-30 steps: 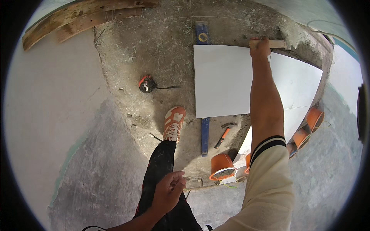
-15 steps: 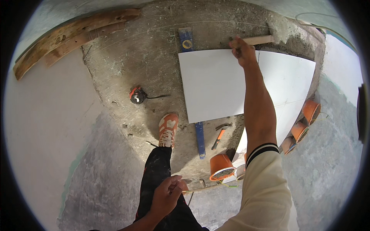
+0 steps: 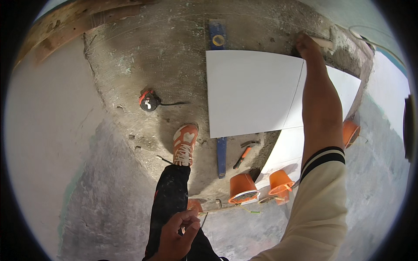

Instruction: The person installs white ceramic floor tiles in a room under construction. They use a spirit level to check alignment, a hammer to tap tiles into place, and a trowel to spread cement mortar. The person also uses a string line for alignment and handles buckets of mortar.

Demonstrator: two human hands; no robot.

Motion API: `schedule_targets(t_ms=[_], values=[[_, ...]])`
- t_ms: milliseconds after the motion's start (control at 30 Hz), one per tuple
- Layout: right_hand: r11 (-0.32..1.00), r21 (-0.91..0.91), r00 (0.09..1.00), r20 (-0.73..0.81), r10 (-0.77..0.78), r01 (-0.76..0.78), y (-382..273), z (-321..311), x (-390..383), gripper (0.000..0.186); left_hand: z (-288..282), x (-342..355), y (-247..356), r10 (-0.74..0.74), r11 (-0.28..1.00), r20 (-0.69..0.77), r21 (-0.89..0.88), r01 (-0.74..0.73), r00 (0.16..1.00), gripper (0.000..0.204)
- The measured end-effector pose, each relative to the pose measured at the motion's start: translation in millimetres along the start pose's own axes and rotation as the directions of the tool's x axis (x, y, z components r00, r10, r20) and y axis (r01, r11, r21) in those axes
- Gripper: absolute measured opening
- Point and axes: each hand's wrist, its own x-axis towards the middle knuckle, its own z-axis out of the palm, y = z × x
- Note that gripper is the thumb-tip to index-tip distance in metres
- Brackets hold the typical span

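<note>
My right hand (image 3: 306,45) reaches to the far edge of the white tiles, closed round a pale wooden handle (image 3: 323,42) with a crosspiece at its far end; the tool's exact kind is unclear. Below that arm lies a large white tile (image 3: 252,93), with a dark joint line between it and another white tile (image 3: 344,85). A blue spirit level (image 3: 221,158) passes under the large tile and shows at both its edges. Close to my body, over my dark trouser leg, my left hand (image 3: 177,235) is loosely curled, with nothing visible in it.
A black and red tape measure (image 3: 149,101) lies on the rough floor, left of the tiles. Near my shoe (image 3: 185,143) is a claw hammer (image 3: 246,153). Orange buckets (image 3: 244,186) stand along the near and right sides. Wooden planks (image 3: 56,30) lie far left.
My right hand and the wooden-handled tool have moved right along the tiles' far edge. My left hand is slightly lower and further left. The view has shifted, showing another bucket by my right arm.
</note>
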Motion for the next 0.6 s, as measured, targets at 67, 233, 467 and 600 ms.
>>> schedule_targets(t_ms=[67, 233, 467, 600], values=[[0.988, 0.059, 0.99, 0.004, -0.142, 0.141, -0.3, 4.9, -6.5, 0.03, -2.1, -2.0, -3.4, -0.024, 0.999, 0.022, -0.042, 0.025, 0.999, 0.04], [0.889, 0.146, 0.899, -0.018, -0.437, 0.435, 6.8, 12.1, -99.5, 0.042, 2.6, -7.4, -13.9, 0.125, 0.992, 0.03, 0.016, -0.126, 0.992, 0.04], [0.904, -0.389, 0.984, 0.037, -0.177, 0.177, 137.3, 0.2, -350.0, 0.035, 14.0, -4.9, -64.6, 0.121, 0.986, -0.035, -0.112, -0.124, 0.992, 0.039], [0.872, -0.489, 0.992, 0.125, 0.036, 0.03, 262.7, -27.4, -468.3, 0.022, 24.6, -9.8, -75.6, 0.123, 0.983, 0.001, -0.135, -0.121, 0.992, 0.038]])
